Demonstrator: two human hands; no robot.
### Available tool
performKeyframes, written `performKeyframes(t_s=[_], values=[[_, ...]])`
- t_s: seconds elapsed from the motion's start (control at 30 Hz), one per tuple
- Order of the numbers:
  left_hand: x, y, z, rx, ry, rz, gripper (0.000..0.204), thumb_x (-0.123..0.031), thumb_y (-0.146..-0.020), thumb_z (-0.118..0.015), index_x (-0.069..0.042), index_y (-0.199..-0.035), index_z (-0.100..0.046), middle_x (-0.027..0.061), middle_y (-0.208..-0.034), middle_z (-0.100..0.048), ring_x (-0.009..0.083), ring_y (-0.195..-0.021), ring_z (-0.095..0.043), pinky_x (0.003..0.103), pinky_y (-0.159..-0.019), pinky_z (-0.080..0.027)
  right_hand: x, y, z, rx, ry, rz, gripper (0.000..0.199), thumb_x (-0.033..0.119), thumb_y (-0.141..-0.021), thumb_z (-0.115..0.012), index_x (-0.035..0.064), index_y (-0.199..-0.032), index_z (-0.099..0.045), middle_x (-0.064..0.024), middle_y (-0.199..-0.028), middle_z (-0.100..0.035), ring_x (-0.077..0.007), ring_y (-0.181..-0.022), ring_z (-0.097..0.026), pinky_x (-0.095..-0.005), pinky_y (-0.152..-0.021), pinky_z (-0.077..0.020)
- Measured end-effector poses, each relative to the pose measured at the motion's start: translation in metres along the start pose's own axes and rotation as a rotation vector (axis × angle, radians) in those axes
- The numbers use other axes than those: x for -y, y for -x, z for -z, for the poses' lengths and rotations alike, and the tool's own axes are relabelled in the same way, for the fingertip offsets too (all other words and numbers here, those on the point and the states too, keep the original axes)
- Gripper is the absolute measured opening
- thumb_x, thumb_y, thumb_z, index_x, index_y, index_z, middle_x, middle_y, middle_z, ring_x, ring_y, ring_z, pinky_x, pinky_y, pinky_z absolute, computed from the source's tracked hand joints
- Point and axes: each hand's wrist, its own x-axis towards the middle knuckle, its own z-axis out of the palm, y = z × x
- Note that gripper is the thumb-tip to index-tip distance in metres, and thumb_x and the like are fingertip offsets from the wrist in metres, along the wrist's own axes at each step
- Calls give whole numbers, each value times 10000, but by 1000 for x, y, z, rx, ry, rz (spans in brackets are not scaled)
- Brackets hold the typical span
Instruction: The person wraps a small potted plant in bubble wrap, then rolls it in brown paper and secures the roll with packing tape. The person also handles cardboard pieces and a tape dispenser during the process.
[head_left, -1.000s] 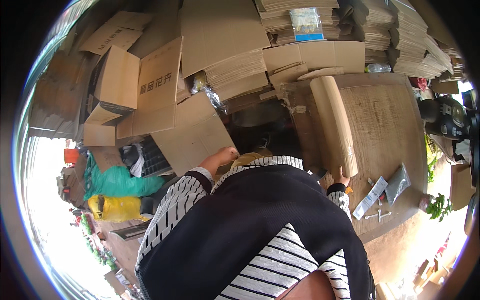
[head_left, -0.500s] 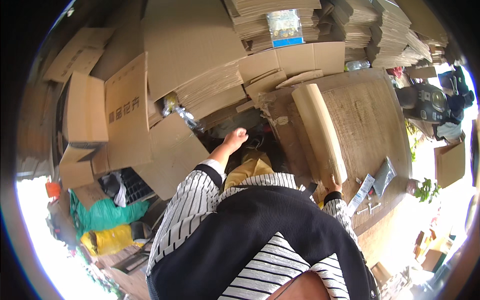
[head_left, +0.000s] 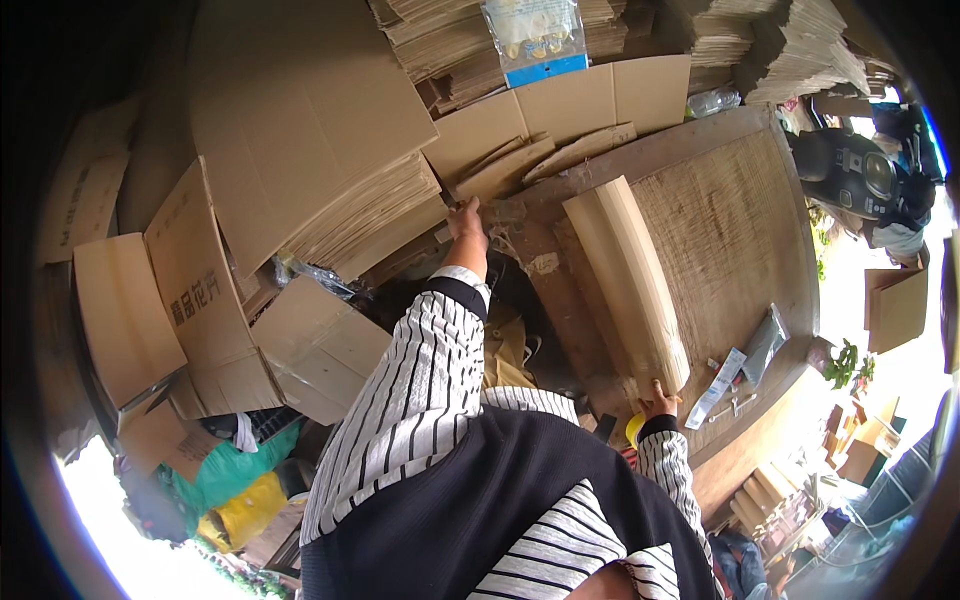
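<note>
A long folded piece of cardboard [head_left: 632, 285] lies on the brown wooden table, its length running away from me. My right hand [head_left: 660, 402] is closed on its near end, the thumb against the edge. Out ahead, my left hand [head_left: 467, 222] reaches to the gap between a stack of flat cardboard [head_left: 375, 205] and the table's far left corner. Its fingers look curled, but whatever they hold is too small to make out. Beside it, scraps of clear tape [head_left: 508, 212] cling to the table corner. Something yellow [head_left: 634, 430] shows next to my right hand.
On the table [head_left: 735, 230], a grey plastic packet [head_left: 768, 345], a white printed strip [head_left: 716, 388] and a small metal tool [head_left: 733, 410] lie at the right. Opened cartons [head_left: 125, 315] crowd the left. Bundled cardboard rises behind, and a scooter [head_left: 855, 180] stands far right.
My left hand has stretched forward from above my lap to the far left table corner. My right hand stays at the near end of the folded cardboard. The view has shifted somewhat.
</note>
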Motion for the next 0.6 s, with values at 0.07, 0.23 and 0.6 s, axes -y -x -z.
performKeyframes(t_s=[0.07, 0.23, 0.6], values=[[17, -8, 14, 155, 29, -158, 391, -69, -851, -630, 21, -1224, -554, 125, -1213, -613, 208, -1089, -571, 330, -960, -412, -3, 7, -8, 20, -4, 39, 593, 213, -874, -714, 154, -1366, -387, -108, -1292, -537, -373, -1197, -516, -578, -936, -459], [24, -3, 30, 350, 6, -307, 241, -92, -846, -580, -7, -1050, -676, 52, -1073, -664, 179, -1035, -593, 313, -941, -430, -1, 19, -16, 8, -2, 44, 556, 203, -899, -682, 173, -1371, -389, -109, -1285, -554, -383, -1169, -543, -560, -931, -486], [-23, -20, -8, 269, -377, -70, 496, -169, -841, -687, -21, -1273, -495, 145, -1146, -617, 238, -959, -602, 341, -808, -472, 6, 26, -8, -10, 4, -9, 584, 233, -877, -718, 126, -1365, -415, -138, -1284, -571, -430, -1158, -555, -535, -912, -516]])
